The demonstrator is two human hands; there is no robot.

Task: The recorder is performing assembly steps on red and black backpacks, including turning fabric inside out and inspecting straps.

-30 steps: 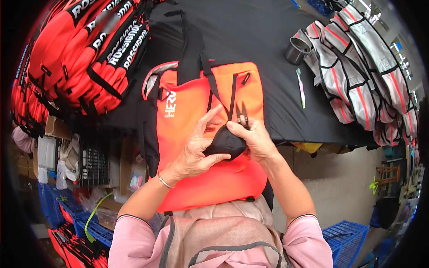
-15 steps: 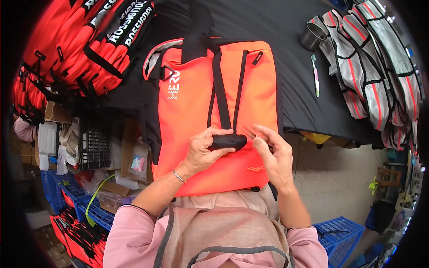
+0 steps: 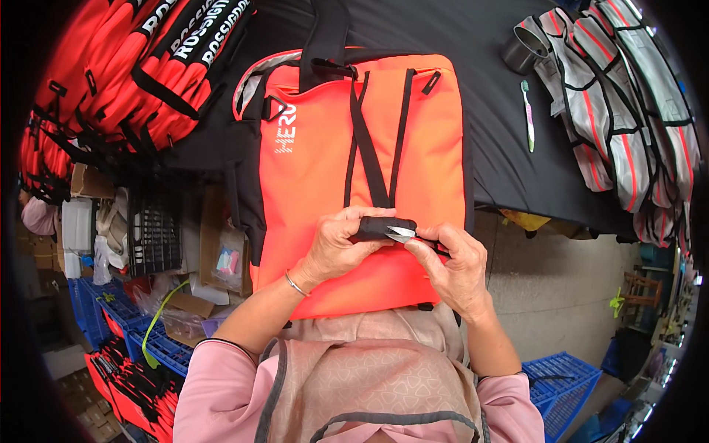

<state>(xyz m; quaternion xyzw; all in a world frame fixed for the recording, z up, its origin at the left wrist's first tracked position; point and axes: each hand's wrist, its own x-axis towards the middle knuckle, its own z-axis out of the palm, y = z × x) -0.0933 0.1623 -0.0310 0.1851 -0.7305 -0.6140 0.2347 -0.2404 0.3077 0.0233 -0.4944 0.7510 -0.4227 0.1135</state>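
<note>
Left hand [image 3: 336, 242] closed on black pad [image 3: 371, 227], over orange-red bag [image 3: 317, 177]. Right hand [image 3: 459, 267] holding small snips [image 3: 399, 233], blades at pad's right end (contact unclear). Bag's upper part on black-covered desk [image 3: 496, 155].

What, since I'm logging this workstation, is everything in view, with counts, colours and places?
bag: one, orange and black, centre
fabric piece: one, black, over the bag
snips: one, silver-bladed, over the bag
cloth: one, black, top centre
red bags: several, red and black, upper left
striped pieces: several, grey and red, upper right
cup: one, dark grey, upper right
toothbrush: one, pink-white-green, below cup
crates: several, blue, both lower sides
basket: one, black, left
sleeves: two, pink, lower edge
left hand: one, bare, holding fabric piece
right hand: one, bare, holding snips
</note>
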